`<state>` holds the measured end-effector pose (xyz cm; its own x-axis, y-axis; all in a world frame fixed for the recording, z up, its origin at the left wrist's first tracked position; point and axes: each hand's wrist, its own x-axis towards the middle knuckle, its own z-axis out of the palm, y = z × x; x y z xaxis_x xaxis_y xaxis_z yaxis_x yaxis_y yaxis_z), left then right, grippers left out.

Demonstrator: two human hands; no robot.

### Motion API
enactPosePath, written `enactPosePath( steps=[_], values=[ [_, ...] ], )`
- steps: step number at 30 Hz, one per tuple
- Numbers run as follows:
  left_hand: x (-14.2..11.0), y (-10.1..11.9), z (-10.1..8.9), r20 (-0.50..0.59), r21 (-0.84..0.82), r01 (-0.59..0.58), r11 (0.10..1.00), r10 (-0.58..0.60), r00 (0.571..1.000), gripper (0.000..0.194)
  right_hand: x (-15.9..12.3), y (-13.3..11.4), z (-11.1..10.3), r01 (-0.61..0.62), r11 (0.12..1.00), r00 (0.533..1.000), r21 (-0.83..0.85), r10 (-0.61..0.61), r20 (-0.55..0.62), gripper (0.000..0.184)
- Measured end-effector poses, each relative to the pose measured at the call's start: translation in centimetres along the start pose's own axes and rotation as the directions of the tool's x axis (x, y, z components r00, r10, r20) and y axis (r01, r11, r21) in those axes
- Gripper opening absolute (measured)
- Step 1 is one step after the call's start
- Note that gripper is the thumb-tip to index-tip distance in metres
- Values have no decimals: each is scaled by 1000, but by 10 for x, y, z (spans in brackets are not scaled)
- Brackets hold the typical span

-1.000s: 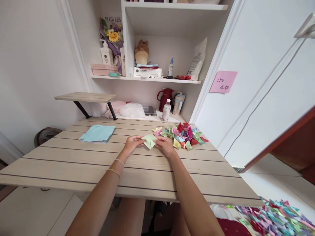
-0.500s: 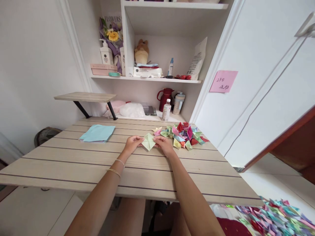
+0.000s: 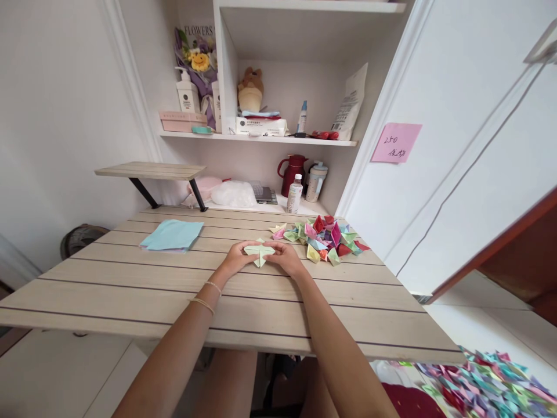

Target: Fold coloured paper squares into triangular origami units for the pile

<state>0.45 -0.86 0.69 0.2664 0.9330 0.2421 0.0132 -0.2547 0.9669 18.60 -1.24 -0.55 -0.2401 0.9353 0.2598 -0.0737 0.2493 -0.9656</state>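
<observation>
Between my two hands is a pale green folded paper [image 3: 260,255], its outline now like a cross with points at top, bottom and sides. My left hand [image 3: 236,257] pinches its left side, thumb in front and fingers behind. On the other side my right hand [image 3: 285,257] grips the right part the same way, thumb near the middle crease. The paper is just over the wooden table [image 3: 261,302]; whether it touches the surface I cannot tell. Close by on the right lies a heap of colourful folded paper pieces [image 3: 324,235].
A stack of light blue paper sheets [image 3: 172,235] lies at the left, near a small raised shelf [image 3: 150,170]. Behind the heap stand a plastic bottle [image 3: 295,195], a red jug [image 3: 292,174] and a tumbler [image 3: 316,183]. More folded papers [image 3: 483,383] cover the floor at right.
The green paper went from a flat diamond to a narrower cross-like shape. Both hands have moved slightly closer together, with thumbs nearer its centre.
</observation>
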Motion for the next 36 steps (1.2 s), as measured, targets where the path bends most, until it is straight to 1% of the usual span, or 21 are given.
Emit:
enactPosePath(
  steps=[2, 4, 7, 9, 12, 14, 17, 22, 24, 29, 32, 36],
  values=[
    [-1, 0, 0, 5, -10, 9, 1000, -9, 1000, 50, 0, -1, 0, 40, 998, 999, -45, -41, -27, 50],
    [-1, 1, 1, 10, -8, 8, 1000, -8, 1000, 49, 0, -3, 0, 70, 992, 996, -109, -76, -52, 45],
    [-1, 2, 2, 6, 12, -21, 1000, 21, 1000, 46, -1, -6, 0, 87, 974, 991, -207, -107, -85, 37],
    [-1, 2, 2, -15, 32, -34, 999, 35, 999, 47, -1, -8, 0, 95, 963, 986, -251, -125, -107, 35],
    [0, -1, 2, -69, 105, -60, 993, 67, 995, 36, -3, -11, 2, 135, 945, 981, -297, -171, -96, 32],
    [1, -3, 1, -84, 150, -87, 985, 101, 991, 28, -3, -13, 3, 154, 937, 980, -313, -186, -74, 31],
    [2, -4, 0, -74, 127, -74, 989, 84, 994, 26, -3, -13, 4, 141, 934, 984, -328, -168, -53, 32],
    [1, -6, 3, -51, -101, 25, 995, -30, 998, 38, -3, -10, 4, 145, 935, 985, -324, -168, -44, 29],
    [1, -6, 3, -29, -135, 56, 989, -60, 998, 40, -3, -10, 5, 130, 938, 987, -322, -154, -51, 29],
    [1, -5, 2, -15, -113, 90, 989, -92, 996, 43, -5, -12, 7, 111, 942, 991, -317, -128, -34, 31],
    [0, -5, 2, 0, -98, 81, 992, -81, 997, 45, -6, -14, 6, 124, 936, 990, -330, -138, -21, 29],
    [0, -7, 4, -32, -65, 52, 997, -55, 998, 45, -5, -12, 6, 119, 934, 992, -337, -129, -6, 30]
  ],
)
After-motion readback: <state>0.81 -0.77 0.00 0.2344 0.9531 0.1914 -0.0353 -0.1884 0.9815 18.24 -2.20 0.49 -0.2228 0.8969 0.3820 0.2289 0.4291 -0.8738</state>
